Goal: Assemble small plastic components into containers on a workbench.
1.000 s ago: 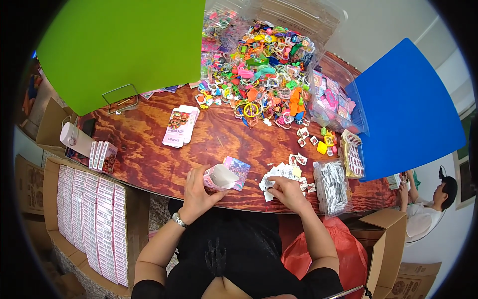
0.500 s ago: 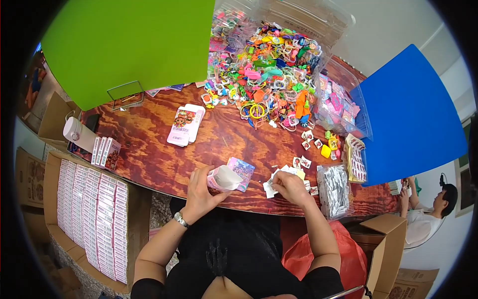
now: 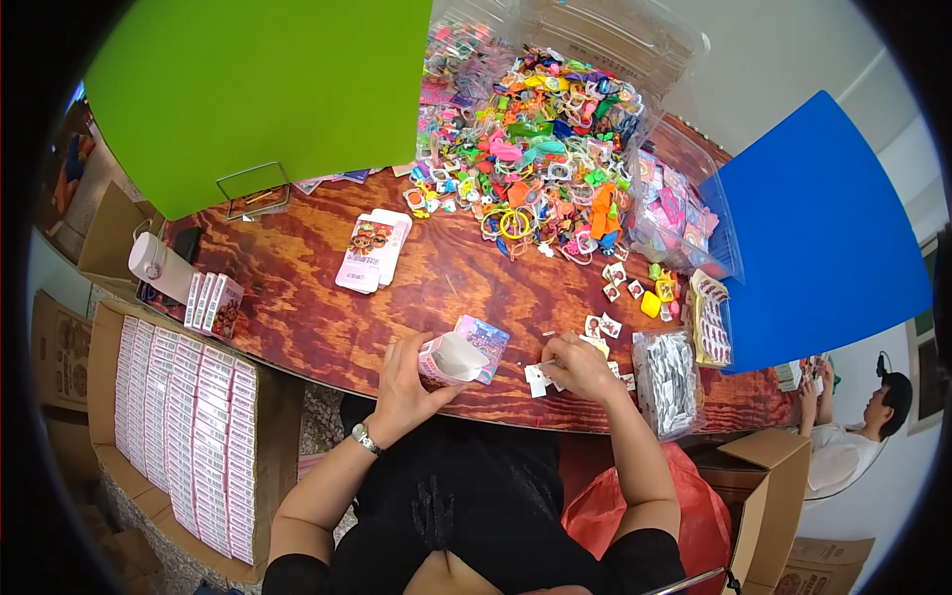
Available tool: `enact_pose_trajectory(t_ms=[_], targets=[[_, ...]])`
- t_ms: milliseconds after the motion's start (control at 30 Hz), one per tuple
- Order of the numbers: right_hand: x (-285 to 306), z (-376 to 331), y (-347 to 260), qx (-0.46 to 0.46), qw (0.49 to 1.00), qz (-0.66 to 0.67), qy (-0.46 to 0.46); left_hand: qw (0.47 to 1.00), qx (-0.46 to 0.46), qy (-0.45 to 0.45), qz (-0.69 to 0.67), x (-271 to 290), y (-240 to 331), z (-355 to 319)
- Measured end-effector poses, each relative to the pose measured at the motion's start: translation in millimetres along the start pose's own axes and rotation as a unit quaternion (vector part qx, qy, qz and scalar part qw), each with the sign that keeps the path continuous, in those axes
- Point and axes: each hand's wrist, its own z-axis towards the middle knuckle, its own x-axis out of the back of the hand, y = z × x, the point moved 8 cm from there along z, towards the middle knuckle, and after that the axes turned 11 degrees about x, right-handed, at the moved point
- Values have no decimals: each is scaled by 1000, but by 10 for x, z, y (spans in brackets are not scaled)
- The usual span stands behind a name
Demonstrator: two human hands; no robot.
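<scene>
1 pink-and-white cardboard box (image 3: 433,366) in left fingers (image 3: 404,353), mouth and long axis tilted rightward; right fingers (image 3: 564,354) narrow, hold unclear.

sm pink/wht carton (image 3: 446,361): top open, wht inside, mouth tipped R | wht slips (image 3: 538,381): loose pile, part hidden, on tbl (image 3: 297,288) R of carton, nr front edge

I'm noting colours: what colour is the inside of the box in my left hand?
The box is white inside, seen in the head view.
</scene>
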Motion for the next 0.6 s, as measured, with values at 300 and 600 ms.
enact_pose_trajectory(t_ms=[300, 600], targets=[[309, -48, -250, 9, 910, 365, 198, 1000, -11, 11, 0, -47, 58, 11], [488, 193, -1539, 265, 924, 54, 270, 999, -31, 26, 6, -130, 111, -16]])
